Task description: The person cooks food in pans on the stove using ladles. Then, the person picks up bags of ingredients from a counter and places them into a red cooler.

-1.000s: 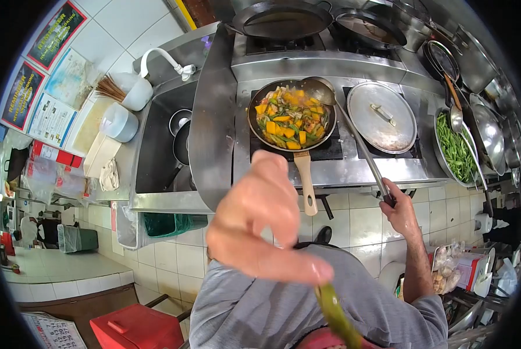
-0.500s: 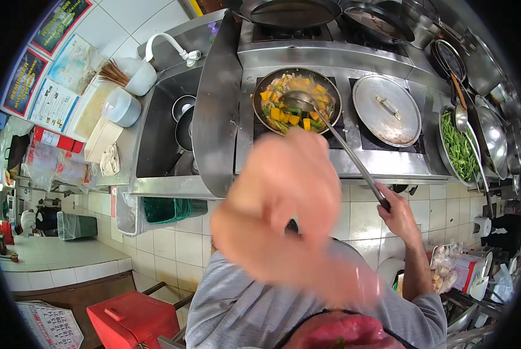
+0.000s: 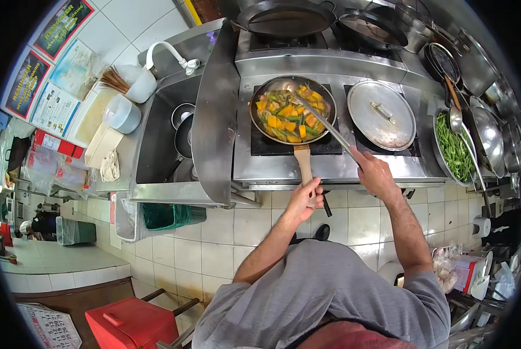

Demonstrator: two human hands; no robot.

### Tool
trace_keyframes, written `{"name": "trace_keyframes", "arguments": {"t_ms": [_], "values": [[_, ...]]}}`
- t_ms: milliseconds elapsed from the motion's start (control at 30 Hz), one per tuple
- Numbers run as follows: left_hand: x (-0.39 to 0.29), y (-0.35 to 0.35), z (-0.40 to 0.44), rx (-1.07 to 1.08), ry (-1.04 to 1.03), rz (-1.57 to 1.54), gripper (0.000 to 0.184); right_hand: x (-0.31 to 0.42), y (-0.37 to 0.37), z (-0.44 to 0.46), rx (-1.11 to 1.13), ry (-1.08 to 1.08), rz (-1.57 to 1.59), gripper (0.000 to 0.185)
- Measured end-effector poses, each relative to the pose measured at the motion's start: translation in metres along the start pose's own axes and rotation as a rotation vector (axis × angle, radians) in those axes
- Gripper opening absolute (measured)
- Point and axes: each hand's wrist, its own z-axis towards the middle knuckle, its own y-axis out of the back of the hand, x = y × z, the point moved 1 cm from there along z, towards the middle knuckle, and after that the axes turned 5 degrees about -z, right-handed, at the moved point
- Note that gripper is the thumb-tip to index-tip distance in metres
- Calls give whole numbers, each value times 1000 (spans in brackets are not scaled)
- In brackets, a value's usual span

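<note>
I saw the frying pan point(image 3: 272, 84) on the near burner, holding orange chunks point(image 3: 281, 124) and green pieces point(image 3: 287, 110). My left hand point(image 3: 304, 200) was wrapped around its wooden handle point(image 3: 303, 166); my right hand point(image 3: 377, 173) was closed on the ladle point(image 3: 330, 127), its head in the food. Right of the pan lay a round lid point(image 3: 368, 131), then a bowl point(image 3: 438, 144) of greens point(image 3: 455, 150). Left, a steel partition point(image 3: 214, 116) stood between pan and sink point(image 3: 156, 145).
</note>
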Motion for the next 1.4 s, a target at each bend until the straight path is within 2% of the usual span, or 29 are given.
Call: {"name": "trace_keyframes", "arguments": {"t_ms": [100, 167, 333, 400, 467, 533, 600, 667, 733, 833, 1000, 1067, 1167, 1267, 1333, 1400], "values": [[-3, 3, 13, 126, 102, -46, 22, 3, 25, -24, 91, 20, -21, 55], [-7, 5, 19, 50, 42, 31, 28, 4, 50, -46, 120, 8, -25, 56], [-5, -3, 32, 65, -105, 75, 26, -4, 70, -87, 200, -136, 33, 58], [11, -14, 7, 20, -8, 59, 25, -11, 57, -93, 134, -164, 122, 59], [19, -8, 16, -13, -13, 87, 22, -7, 43, -84, 94, -189, 197, 59], [10, 11, 50, 86, -122, 107, 18, -2, 33, -73, 49, -284, 333, 58], [-3, 1, 47, 106, -117, 67, 16, -8, 20, -64, 41, -311, 348, 57], [8, 0, 22, 5, -27, 98, 18, -9, 5, -59, 61, -350, 372, 56], [16, -5, 12, 7, -30, 92, 19, 1, -11, -53, 92, -381, 450, 55], [15, -5, 16, 16, -53, 105, 19, 16, -38, -49, 118, -442, 784, 57], [7, 0, 19, 25, -44, 98, 17, 28, -2, -69, 177, -399, 745, 57], [3, 4, 24, 12, -49, 101, 16, 24, 22, -79, 143, -256, 553, 58], [-2, 4, 35, 22, -58, 125, 15, 14, 46, -92, 198, -240, 489, 57], [5, 0, 35, 47, -105, 95, 16, 4, 29, -98, 67, -146, 321, 55], [24, -8, 10, 20, -50, 145, 19, 7, 24, -93, 54, -149, 319, 54], [24, -7, 17, 0, -13, 159, 18, 11, 19, -88, 63, -230, 465, 54]]}}
